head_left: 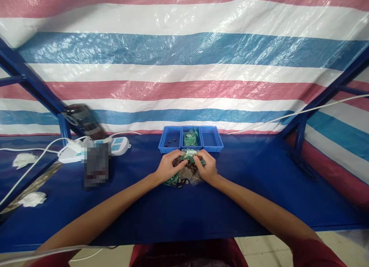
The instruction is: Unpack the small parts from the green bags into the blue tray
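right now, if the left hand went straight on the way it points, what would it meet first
The left hand would likely meet the small green plastic packet at its fingertips first, then perhaps the right hand; depth is unclear.

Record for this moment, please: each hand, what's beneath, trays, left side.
Left hand: pinching one side of a small green-and-clear plastic packet
Right hand: pinching its other side
Beneath: small dark metal pieces and clear plastic bag on blue tabletop
Trays: three blue rectangular plastic trays in a row; left, few small dark pieces; middle, green plastic bag
Left side: white power strip with blue sockets
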`<state>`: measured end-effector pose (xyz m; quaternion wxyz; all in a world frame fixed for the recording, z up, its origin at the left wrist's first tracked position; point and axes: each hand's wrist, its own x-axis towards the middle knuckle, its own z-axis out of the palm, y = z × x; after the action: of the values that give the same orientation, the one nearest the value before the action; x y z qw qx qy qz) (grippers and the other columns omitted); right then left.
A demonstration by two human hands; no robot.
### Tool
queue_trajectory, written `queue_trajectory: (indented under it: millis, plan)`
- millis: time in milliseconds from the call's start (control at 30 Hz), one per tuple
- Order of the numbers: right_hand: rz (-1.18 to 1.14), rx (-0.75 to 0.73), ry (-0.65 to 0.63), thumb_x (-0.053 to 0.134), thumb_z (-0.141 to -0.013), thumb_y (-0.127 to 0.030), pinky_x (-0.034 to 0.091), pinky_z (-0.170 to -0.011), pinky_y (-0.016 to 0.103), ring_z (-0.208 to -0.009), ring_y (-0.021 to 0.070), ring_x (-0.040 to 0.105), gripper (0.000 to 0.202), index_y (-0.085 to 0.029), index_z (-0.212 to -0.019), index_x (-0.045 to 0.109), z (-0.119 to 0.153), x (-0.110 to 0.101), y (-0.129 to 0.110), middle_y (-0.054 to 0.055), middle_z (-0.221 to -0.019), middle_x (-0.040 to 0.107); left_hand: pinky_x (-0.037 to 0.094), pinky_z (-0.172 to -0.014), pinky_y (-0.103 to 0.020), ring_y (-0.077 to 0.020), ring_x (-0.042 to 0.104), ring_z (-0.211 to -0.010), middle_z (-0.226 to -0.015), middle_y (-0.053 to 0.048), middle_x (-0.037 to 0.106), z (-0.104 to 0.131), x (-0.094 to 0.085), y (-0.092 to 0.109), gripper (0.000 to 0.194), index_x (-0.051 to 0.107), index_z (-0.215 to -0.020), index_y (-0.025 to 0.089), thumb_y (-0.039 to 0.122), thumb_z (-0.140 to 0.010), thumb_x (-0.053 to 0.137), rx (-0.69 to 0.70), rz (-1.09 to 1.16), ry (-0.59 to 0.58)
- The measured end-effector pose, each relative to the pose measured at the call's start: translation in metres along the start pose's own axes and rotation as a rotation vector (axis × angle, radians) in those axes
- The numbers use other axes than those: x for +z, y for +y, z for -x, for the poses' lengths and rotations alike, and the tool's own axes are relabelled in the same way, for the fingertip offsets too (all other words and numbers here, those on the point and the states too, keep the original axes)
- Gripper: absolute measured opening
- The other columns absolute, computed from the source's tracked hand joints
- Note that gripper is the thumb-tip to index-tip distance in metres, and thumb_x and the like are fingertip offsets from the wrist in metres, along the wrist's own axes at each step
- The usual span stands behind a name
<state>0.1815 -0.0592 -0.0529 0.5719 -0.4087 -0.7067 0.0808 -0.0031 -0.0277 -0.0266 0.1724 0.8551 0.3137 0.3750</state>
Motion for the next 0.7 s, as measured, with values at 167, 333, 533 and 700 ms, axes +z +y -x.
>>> queue_trajectory:
  millis: [167, 333, 533, 700]
  plan:
    - [0.0, -0.036, -0.037, 0.046, -0.093, -0.028, 0.043, -0.059, 0.027, -0.063, 0.0148, 0.052, 0.018, -0.018, -0.08, 0.055, -0.0003, 0.0015, 0.0019, 0.003, -0.071, 0.052, 0.036, -0.052, -0.022, -0.0106, 0.046, -0.053, -0.062, 0.0, 0.05, 0.0047, 0.0055, -0.0005, 0.029, 0.06, -0.079, 0.016, 0.039, -0.092, 0.048, -0.043, 0.02, 0.086]
    - [-0.006, -0.044, -0.043, 0.048, -0.092, -0.028, 0.045, -0.059, 0.027, -0.064, 0.0152, 0.053, 0.015, -0.019, -0.083, 0.056, 0.0002, 0.0024, 0.0018, 0.004, -0.074, 0.055, 0.038, -0.053, -0.023, -0.0111, 0.047, -0.055, -0.062, 0.0, 0.05, 0.0076, 0.0066, -0.0025, 0.03, 0.057, -0.074, 0.016, 0.038, -0.092, 0.048, -0.036, -0.03, 0.113]
    - [-0.025, -0.04, -0.055, 0.047, -0.092, -0.027, 0.045, -0.058, 0.027, -0.064, 0.0149, 0.053, 0.014, -0.018, -0.085, 0.055, -0.0002, 0.0021, -0.0001, 0.004, -0.073, 0.054, 0.041, -0.056, -0.023, -0.0119, 0.052, -0.058, -0.066, -0.001, 0.057, 0.0092, 0.0081, -0.0062, 0.027, 0.061, -0.079, 0.016, 0.037, -0.092, 0.05, -0.023, -0.019, 0.138]
    - [-0.022, -0.045, -0.054, 0.045, -0.093, -0.028, 0.043, -0.056, 0.026, -0.062, 0.014, 0.05, 0.017, -0.018, -0.082, 0.054, -0.001, 0.0029, -0.0005, 0.003, -0.071, 0.051, 0.04, -0.055, -0.022, -0.011, 0.052, -0.056, -0.064, 0.0, 0.057, 0.0092, 0.0081, -0.0075, 0.029, 0.059, -0.072, 0.016, 0.038, -0.09, 0.054, -0.033, 0.006, 0.182]
